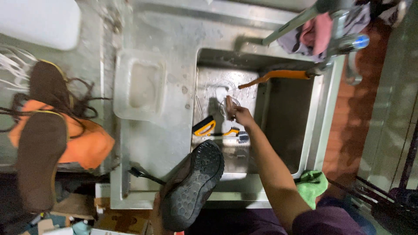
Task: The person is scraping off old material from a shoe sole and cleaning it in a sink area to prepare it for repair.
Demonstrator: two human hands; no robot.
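The sink [320,113] and the counter [174,48] are dull grey metal, wet and spotty. The shoe [191,187] has a dark rubber sole with bumpy little shapes. The brush [217,129] in the sink looks like shiny black and yellow plastic. The green cloth [311,185] looks soft and fuzzy. The orange hose [276,76] looks smooth.
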